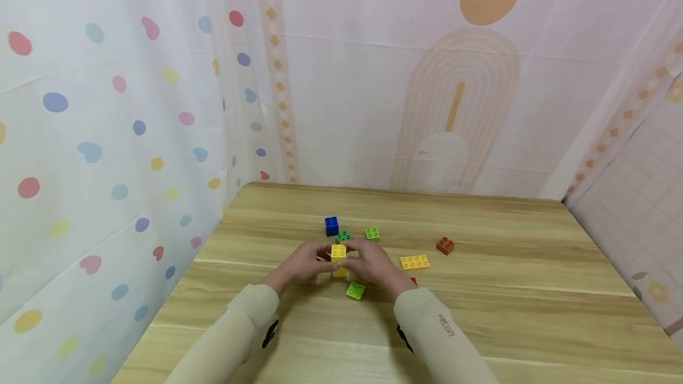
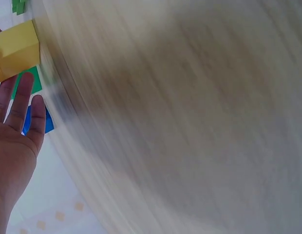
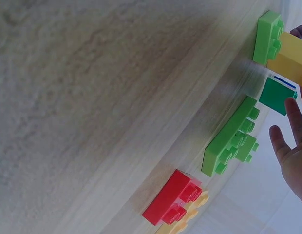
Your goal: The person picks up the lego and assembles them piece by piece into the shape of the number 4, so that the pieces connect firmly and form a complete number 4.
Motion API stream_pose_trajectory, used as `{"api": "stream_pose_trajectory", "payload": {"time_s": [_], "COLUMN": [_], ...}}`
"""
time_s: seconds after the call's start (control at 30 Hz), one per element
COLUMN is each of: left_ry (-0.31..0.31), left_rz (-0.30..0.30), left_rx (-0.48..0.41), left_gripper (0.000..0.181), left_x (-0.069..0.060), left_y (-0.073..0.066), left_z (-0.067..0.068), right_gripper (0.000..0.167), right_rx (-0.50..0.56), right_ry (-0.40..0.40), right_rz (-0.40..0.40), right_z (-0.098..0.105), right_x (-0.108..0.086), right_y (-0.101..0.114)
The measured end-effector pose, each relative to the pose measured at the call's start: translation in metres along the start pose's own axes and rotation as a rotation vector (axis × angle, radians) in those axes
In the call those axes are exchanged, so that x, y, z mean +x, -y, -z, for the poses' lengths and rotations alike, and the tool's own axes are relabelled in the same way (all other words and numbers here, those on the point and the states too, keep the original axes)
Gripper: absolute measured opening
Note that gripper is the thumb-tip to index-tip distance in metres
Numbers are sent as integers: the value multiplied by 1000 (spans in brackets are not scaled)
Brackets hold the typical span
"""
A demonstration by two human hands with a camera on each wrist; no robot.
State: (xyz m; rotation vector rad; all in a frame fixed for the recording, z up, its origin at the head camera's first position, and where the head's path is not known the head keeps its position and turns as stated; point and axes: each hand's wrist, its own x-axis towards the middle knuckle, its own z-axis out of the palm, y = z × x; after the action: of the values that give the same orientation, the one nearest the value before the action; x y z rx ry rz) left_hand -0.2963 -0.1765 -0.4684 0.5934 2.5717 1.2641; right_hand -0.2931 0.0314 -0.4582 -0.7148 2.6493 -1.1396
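Two yellow bricks, one above the other (image 1: 338, 252), stand between the hands in the head view. My left hand (image 1: 303, 264) pinches them from the left, and my right hand (image 1: 372, 262) from the right. In the left wrist view the yellow piece (image 2: 17, 51) lies against the fingers of my left hand (image 2: 17, 141), lower fingers extended. The right wrist view shows the yellow piece (image 3: 286, 56) at the edge, above my right hand (image 3: 296, 156). A dark green brick (image 1: 344, 236) sits just behind the hands, partly covered.
Around the hands on the wooden table (image 1: 480, 313) lie a blue brick (image 1: 331, 226), light green bricks (image 1: 372, 234) (image 1: 355, 291), a flat yellow-orange brick (image 1: 414, 262) and a brown brick (image 1: 445, 246). A red brick (image 3: 173, 197) and a long green brick (image 3: 229, 136) show in the right wrist view.
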Motion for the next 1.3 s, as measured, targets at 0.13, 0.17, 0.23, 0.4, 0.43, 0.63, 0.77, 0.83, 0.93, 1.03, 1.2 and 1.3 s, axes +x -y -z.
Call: {"api": "stream_pose_trajectory", "payload": {"time_s": [0.13,0.17,0.23,0.4,0.43,0.63,0.77,0.83,0.93,1.03,1.2,1.3], "left_ry": [-13,-15,-16,-6,-6,-10,-8,-4,-3,-2,-4,-3], "left_rz": [-14,-21,-26,-37,-38,-20,-24,-20,-3,13,27,29], "left_rx": [22,28,34,44,49,43,32,29,32,35,41,44], "left_gripper": [18,19,21,26,26,23,23,24,26,28,30,31], "left_x": [-1,-1,0,3,2,0,0,0,0,0,1,1], "left_y": [1,2,3,4,4,3,4,4,4,5,5,4], "left_z": [-1,-1,-2,-4,-4,-3,-3,-3,-3,-3,-2,-3], "right_gripper": [39,40,42,50,51,58,54,51,47,46,48,47], "right_rx": [-11,-10,-12,-22,-24,-14,7,9,6,-6,-30,-68], "right_ry": [-9,-12,-17,-4,4,25,-11,-35,-83,-119,-145,-158], "right_rz": [19,20,21,-1,-1,-12,-23,-31,-21,-3,-25,-36], "right_z": [-2,-3,-3,1,2,15,29,37,52,67,88,97], "right_x": [1,1,0,-2,-2,-8,-13,-17,-23,-30,-43,-51], "right_y": [-1,-1,-2,-2,-1,2,1,-1,-8,-20,-40,-54]}}
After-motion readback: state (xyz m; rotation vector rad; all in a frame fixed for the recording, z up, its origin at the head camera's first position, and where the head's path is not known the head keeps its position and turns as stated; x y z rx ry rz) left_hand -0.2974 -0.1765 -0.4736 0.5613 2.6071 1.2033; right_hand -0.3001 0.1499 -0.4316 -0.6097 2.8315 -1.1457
